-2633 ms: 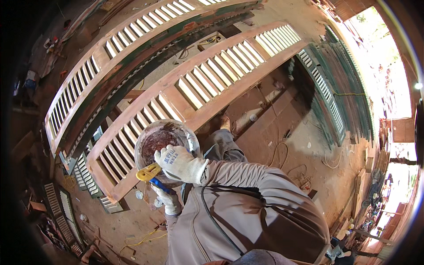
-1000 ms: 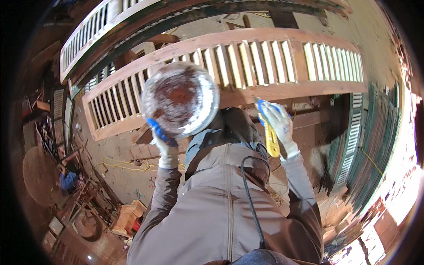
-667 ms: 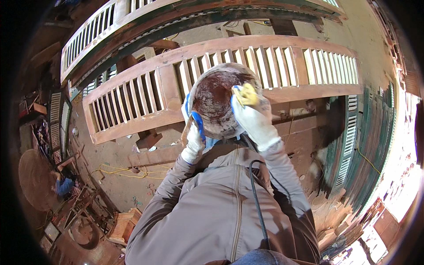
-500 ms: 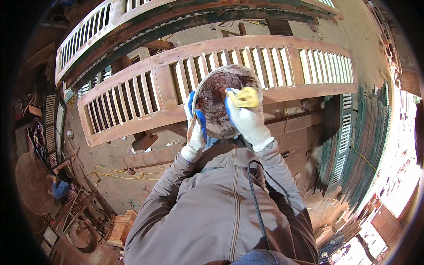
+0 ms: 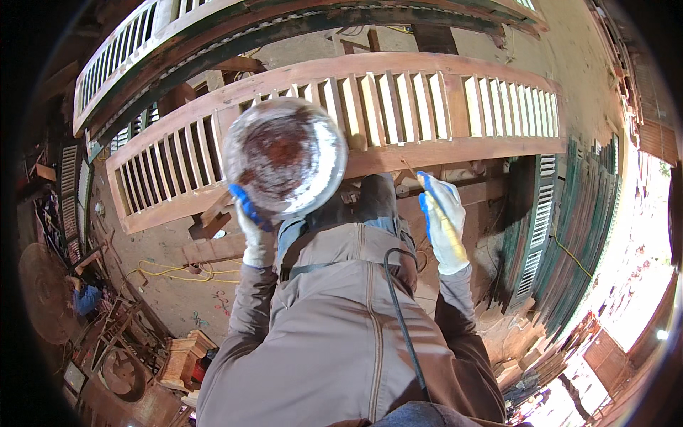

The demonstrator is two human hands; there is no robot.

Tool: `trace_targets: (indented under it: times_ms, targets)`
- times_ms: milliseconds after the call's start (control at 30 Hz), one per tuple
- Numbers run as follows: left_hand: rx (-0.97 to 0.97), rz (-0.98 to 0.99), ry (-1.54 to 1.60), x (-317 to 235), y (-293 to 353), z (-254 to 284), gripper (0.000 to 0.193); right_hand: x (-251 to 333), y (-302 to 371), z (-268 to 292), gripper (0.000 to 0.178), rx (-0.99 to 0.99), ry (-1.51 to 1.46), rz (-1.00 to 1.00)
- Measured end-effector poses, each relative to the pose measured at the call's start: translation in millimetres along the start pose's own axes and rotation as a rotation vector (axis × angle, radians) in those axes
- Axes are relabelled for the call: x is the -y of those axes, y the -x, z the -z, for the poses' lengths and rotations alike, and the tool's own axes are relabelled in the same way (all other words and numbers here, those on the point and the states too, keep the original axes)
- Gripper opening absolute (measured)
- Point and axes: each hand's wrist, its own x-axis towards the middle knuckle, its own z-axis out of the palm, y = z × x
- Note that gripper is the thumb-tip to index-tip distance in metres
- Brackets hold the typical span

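Note:
My left hand (image 5: 252, 220), in a white glove with blue fingertips, grips the near rim of a round pale bowl (image 5: 324, 153). Dark reddish-brown residue covers the bowl's inside, and motion blurs it. The bowl hides part of a louvered wooden shutter (image 5: 295, 181). My right hand (image 5: 442, 213), gloved the same way, is closed to the right of the bowl, near the shutter's front edge. A yellow thing (image 5: 447, 245) shows along its palm; its kind is unclear. A thin brown sliver (image 5: 408, 168) shows just beyond the fingertips.
A second louvered shutter (image 5: 117, 75) lies farther off, along dark green boards. Green slatted panels (image 5: 537, 224) are stacked at the right. A yellow cord (image 5: 178, 272) runs over the dirt floor at left, near a wooden box (image 5: 181, 361). Another person's blue sleeve (image 5: 87, 299) shows far left.
My left hand has carried the bowl to the left, over the shutter. My right hand has come out of the bowl and moved right and down, with the yellow thing now mostly hidden.

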Motion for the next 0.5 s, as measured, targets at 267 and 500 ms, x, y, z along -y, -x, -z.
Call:
trace_targets:
  times_ms: [267, 500]
  targets:
    - [-0.042, -0.352, -0.267, -14, -10, 35, 0.074, -121, -5, 2, 0.041, 0.145, 0.871, 0.339]
    - [-0.06, -0.497, -0.426, -18, -14, 41, 0.079, -148, 0, -22, 0.045, 0.327, -0.669, -0.202]
